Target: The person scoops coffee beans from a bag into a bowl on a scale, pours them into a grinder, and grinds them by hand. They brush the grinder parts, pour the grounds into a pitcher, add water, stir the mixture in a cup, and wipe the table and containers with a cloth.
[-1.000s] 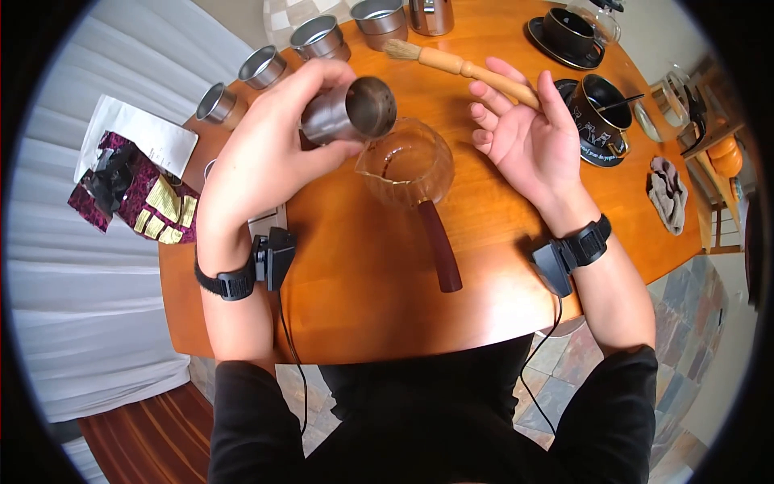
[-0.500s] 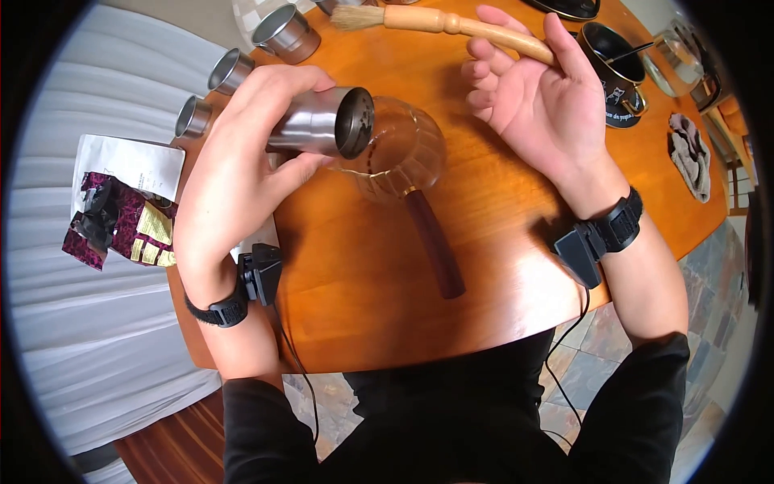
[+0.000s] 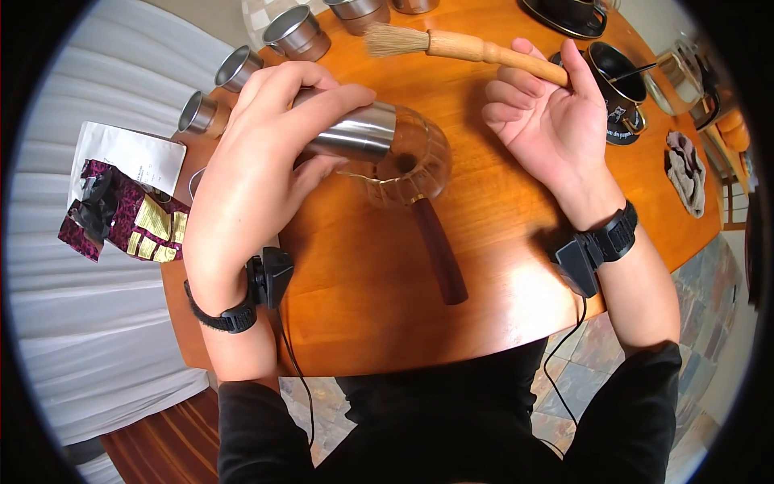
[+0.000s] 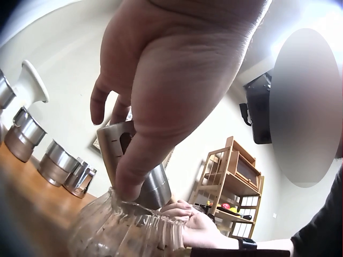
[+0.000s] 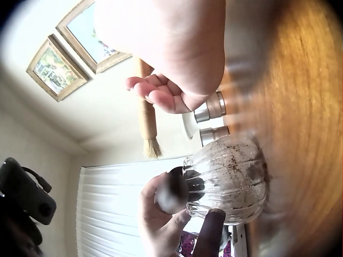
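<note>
My left hand (image 3: 262, 165) grips a brushed-steel cup (image 3: 361, 131) round its side. The cup is tipped sideways, its mouth right at the rim of a ribbed glass pot (image 3: 433, 165) with a dark wooden side handle (image 3: 439, 252). Brown specks speckle the inside of the pot's glass (image 5: 230, 171) in the right wrist view, and a dark patch shows at its bottom in the head view. To the right, my right hand (image 3: 556, 133), palm up, holds a wooden-handled brush (image 3: 484, 50) between thumb and fingers, bristles pointing left above the table.
Several steel cups (image 3: 297, 34) line the table's far left edge. A white pouch (image 3: 133, 153) and a purple-patterned bag (image 3: 133, 218) lie at left. Black cups on saucers (image 3: 619, 77) stand at right, a glass vessel (image 3: 676, 85) beside them, with a grey cloth (image 3: 685, 173) near the edge.
The left hand has rolled the steel cup over, so its mouth, earlier facing the camera, now points down into the glass pot. A dark patch now shows in the pot. The right hand keeps the brush.
</note>
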Available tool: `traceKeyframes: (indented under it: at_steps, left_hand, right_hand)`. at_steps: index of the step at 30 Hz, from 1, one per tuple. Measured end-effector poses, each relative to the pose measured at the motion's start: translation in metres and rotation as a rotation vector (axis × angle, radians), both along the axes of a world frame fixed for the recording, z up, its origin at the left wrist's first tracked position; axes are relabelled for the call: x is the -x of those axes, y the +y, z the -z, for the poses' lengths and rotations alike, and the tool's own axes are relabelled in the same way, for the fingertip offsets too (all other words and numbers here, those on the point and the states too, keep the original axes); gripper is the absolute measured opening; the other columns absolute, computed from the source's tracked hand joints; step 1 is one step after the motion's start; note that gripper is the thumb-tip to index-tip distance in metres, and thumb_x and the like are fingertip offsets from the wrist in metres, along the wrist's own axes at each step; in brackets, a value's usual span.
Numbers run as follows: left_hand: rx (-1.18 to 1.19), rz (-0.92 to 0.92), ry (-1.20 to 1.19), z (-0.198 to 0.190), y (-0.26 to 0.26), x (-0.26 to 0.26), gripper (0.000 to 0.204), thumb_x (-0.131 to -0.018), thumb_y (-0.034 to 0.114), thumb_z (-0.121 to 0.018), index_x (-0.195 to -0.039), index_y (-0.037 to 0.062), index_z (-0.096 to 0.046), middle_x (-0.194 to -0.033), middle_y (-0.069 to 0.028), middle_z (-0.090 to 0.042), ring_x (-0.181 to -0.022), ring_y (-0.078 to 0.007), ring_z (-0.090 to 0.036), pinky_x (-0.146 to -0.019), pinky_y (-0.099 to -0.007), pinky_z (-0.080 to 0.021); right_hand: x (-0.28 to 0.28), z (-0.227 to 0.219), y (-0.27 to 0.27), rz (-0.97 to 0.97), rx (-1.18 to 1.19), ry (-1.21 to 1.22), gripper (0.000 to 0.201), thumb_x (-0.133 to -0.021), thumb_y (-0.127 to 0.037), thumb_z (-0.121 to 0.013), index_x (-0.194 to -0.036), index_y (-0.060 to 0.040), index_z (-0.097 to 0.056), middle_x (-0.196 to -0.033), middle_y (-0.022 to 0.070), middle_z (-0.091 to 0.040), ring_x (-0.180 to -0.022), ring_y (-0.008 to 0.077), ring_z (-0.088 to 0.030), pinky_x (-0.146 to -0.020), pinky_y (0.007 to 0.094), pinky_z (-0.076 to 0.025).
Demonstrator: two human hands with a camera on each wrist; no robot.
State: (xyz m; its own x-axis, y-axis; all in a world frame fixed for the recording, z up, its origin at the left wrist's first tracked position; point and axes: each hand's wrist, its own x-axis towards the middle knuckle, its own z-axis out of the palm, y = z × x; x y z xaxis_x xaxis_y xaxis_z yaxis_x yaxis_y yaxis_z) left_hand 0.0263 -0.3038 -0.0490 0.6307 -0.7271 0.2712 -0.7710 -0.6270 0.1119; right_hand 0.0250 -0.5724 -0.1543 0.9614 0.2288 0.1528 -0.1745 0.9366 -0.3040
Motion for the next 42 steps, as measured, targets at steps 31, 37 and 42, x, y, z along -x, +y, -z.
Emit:
traceKeyframes:
  at_steps: [31,37,42]
  left_hand:
    - [0.358,0.074,0.089,0.006,-0.002,0.005,0.062,-0.068,-0.006,-0.077,-0.126,0.0079,-0.061,-0.118,-0.0087,-0.06,-0.101,-0.0259,-0.059,-0.084,-0.0329,-0.05]
    - [0.345,0.105,0.084,0.009,-0.006,0.006,0.059,-0.07,-0.01,-0.072,-0.125,0.0066,-0.061,-0.118,-0.01,-0.061,-0.105,-0.029,-0.061,-0.086,-0.0343,-0.051]
    - [0.275,0.08,0.197,0.009,-0.002,0.009,0.056,-0.071,-0.011,-0.071,-0.124,0.0055,-0.061,-0.113,-0.0119,-0.06,-0.101,-0.0299,-0.061,-0.085,-0.0347,-0.051]
  right_hand:
    - [-0.003,0.003,-0.003,-0.044,0.001,-0.009,0.048,-0.103,-0.045,-0.04,-0.12,-0.0022,-0.053,-0.077,0.0044,-0.047,-0.073,0.0186,-0.045,-0.066,0.0314,-0.04]
    - [-0.005,0.002,-0.001,-0.053,0.103,0.041,0.049,-0.104,-0.044,-0.039,-0.122,-0.0019,-0.055,-0.081,0.0074,-0.053,-0.077,0.0204,-0.049,-0.069,0.0327,-0.042]
    - [-0.003,0.002,0.004,-0.112,0.18,0.035,0.05,-0.105,-0.046,-0.038,-0.121,-0.0034,-0.057,-0.082,0.0065,-0.055,-0.077,0.02,-0.05,-0.07,0.0326,-0.043]
